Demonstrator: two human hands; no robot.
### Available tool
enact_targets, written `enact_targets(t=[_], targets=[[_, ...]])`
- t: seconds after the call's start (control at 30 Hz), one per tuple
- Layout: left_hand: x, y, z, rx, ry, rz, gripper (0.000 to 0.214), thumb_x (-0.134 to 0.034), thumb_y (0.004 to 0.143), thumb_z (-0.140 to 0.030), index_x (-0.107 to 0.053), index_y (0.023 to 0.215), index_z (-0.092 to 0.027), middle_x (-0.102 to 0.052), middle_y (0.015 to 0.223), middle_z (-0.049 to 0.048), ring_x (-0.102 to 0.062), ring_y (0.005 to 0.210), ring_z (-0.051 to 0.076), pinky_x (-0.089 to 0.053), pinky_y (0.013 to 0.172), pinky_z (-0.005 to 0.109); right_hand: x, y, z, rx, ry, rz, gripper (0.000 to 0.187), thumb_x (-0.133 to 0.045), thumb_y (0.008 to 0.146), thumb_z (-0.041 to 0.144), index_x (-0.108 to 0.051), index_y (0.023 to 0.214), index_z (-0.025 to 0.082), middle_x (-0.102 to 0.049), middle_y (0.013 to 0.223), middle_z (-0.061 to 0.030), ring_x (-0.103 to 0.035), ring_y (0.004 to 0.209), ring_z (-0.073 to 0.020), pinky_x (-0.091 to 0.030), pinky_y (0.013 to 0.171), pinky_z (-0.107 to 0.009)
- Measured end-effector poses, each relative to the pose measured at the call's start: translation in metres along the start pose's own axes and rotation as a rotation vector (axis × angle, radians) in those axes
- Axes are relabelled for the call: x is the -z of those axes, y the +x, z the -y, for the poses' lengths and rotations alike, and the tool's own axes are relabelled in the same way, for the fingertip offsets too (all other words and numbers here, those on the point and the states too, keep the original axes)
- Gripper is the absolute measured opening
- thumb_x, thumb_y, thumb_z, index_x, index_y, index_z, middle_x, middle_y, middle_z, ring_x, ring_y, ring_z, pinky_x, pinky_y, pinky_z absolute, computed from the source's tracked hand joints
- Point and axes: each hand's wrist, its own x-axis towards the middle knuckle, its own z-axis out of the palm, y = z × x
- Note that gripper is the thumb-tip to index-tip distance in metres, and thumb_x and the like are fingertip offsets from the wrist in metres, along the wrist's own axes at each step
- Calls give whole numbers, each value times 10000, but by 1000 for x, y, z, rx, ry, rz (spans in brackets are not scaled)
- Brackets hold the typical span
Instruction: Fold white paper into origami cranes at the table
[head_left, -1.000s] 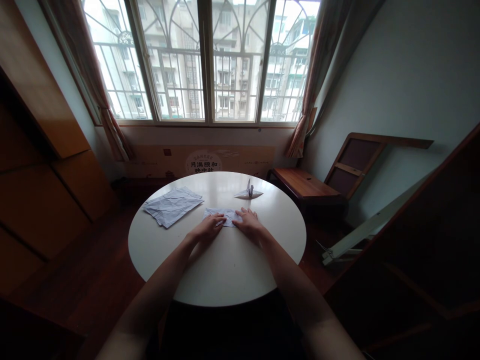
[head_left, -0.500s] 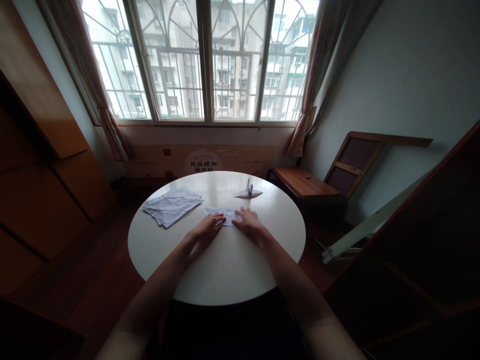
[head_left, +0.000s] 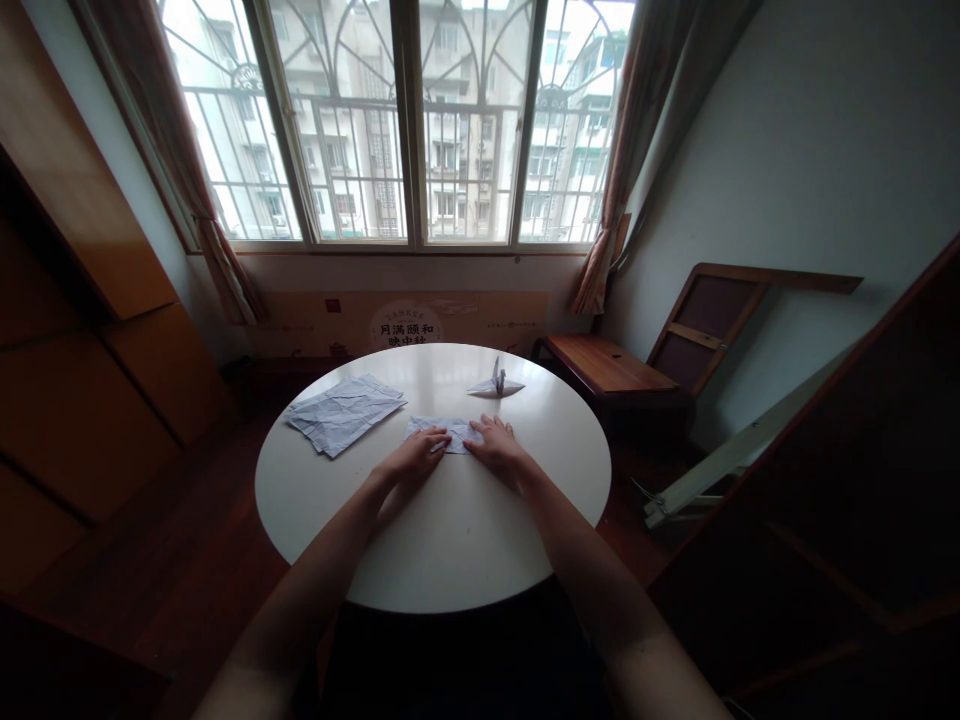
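Observation:
A folded piece of creased, pale bluish-white paper (head_left: 459,436) lies flat on the white round table (head_left: 457,560). My left hand (head_left: 420,450) rests on its left part, palm down, with fingers stretched over it. Over the right part lies my right hand (head_left: 493,440), its fingers spread and the thumb near the paper's lower edge. Both hands press the paper against the tabletop, and they cover its ends in part. Just beyond my right hand stands a folded paper crane (head_left: 498,382). To the left is a stack of crumpled paper sheets (head_left: 346,412).
Behind the table a long printed cardboard panel (head_left: 300,318) stands below the barred window (head_left: 360,150). A low wooden bench (head_left: 611,364) is at the back right, with a framed wooden piece (head_left: 694,325) leaning by the wall. Wooden cabinets (head_left: 150,400) line the left side.

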Motion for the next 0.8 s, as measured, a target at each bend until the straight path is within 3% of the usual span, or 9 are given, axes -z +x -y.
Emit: enact_targets(t=[0.8], targets=[[0,1,0,-8,-9,11,403,-458,921,-375,-581,1281,-241,-501,1410,78,-407,1342,254,-303,1125,444,2,-1,1,-3,-6,5,660,-443,876,574,-370,1447,250,-197,1566,-101,-114,1435,-329,-70,1131,-491]])
